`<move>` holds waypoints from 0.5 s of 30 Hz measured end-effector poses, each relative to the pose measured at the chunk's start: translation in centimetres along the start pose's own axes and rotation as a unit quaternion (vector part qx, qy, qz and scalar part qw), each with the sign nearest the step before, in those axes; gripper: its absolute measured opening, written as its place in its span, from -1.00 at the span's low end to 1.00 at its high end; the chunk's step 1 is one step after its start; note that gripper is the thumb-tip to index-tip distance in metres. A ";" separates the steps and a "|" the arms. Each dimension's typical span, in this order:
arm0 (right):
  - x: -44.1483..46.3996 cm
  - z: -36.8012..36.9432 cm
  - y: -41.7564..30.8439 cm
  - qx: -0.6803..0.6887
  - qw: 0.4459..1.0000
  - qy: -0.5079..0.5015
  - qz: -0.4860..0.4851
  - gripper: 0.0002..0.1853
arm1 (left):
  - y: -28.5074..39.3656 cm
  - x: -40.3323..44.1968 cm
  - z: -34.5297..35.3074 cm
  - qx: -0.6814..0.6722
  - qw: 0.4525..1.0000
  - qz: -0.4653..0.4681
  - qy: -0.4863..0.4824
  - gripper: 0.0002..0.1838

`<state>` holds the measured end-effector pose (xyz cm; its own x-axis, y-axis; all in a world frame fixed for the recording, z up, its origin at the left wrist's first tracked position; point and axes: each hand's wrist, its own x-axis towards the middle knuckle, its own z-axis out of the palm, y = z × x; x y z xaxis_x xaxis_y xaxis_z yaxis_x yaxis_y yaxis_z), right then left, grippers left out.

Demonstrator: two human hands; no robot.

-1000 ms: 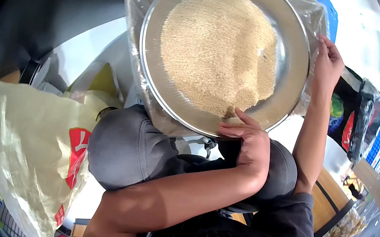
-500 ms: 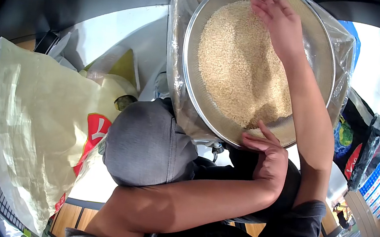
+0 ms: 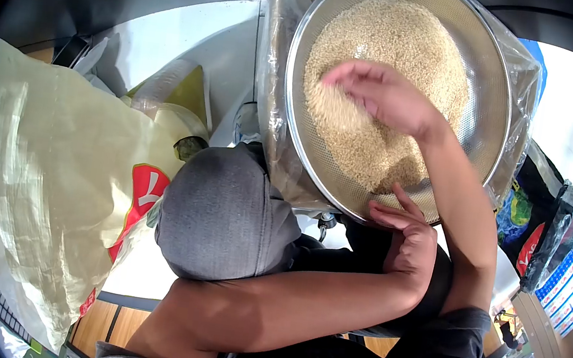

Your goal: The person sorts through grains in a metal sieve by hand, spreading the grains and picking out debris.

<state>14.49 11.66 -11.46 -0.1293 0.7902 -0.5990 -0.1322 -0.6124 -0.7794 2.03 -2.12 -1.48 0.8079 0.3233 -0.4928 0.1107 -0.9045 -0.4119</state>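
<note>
A large round metal mesh sieve (image 3: 489, 122) holds a heap of pale, rice-like grain (image 3: 399, 38). Over the left part of the heap, my right hand (image 3: 377, 93) is cupped, with its fingers curled around grain. The grain beneath those fingers is smeared by motion, and the fingertips are slightly blurred. At the sieve's near rim, my left hand (image 3: 409, 235) rests with its wrist bent and fingers stretched out and apart over the edge. Its thumb is hard to make out. Clear plastic (image 3: 270, 83) surrounds the sieve, partly hidden beneath it.
A big pale yellow sack (image 3: 56, 170) with a red label stands at left. My grey cap (image 3: 217, 213) hides part of the middle. A white surface (image 3: 198, 22) lies behind. Dark plastic packaging (image 3: 532, 211) and blue-and-white boxes (image 3: 569, 289) are at right.
My right hand has swept from the sieve's far side leftward and nearer, into the grain, which moves beneath it. My left hand stays at the rim. The whole view has shifted slightly.
</note>
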 end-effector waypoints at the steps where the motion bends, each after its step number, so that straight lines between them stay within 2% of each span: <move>1: -1.0 0.7 -0.1 -0.079 0.996 -0.025 0.039 -0.75 | 0.5 0.3 -0.2 0.004 1.000 0.021 -0.020 -0.64; 3: -2.0 1.0 0.3 -0.086 0.995 -0.036 0.034 -0.77 | 1.1 0.5 -0.3 0.006 0.998 0.043 -0.041 -0.59; 5: -3.0 0.4 0.4 -0.105 0.978 -0.177 0.034 -0.75 | 1.3 0.5 -0.3 0.006 0.998 0.044 -0.048 -0.58; 6: -3.2 0.1 0.3 -0.120 0.969 -0.207 0.066 -0.77 | 1.3 0.5 -0.3 0.006 0.998 0.044 -0.050 -0.58; 10: -3.5 -0.6 -0.4 -0.198 0.939 -0.263 0.096 -0.78 | 1.9 0.6 -0.4 0.015 0.998 0.026 -0.061 -0.56; 12: -3.6 -0.8 -1.2 -0.231 0.932 -0.263 0.097 -0.79 | 2.1 0.5 -0.4 0.025 0.997 0.010 -0.067 -0.55; 14: -3.8 -0.7 -2.2 -0.263 0.923 -0.262 0.097 -0.80 | 2.0 0.5 -0.3 0.033 0.997 0.038 -0.060 -0.54; 15: -4.0 -0.6 -2.7 -0.266 0.940 -0.182 0.108 -0.79 | 1.9 0.5 -0.2 0.030 0.997 0.045 -0.061 -0.54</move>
<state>15.91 10.21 -7.06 -0.4368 0.5303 -0.7266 0.4340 -0.5833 -0.6866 2.78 -3.69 -2.33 0.7360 0.2761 -0.6181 0.0028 -0.9143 -0.4050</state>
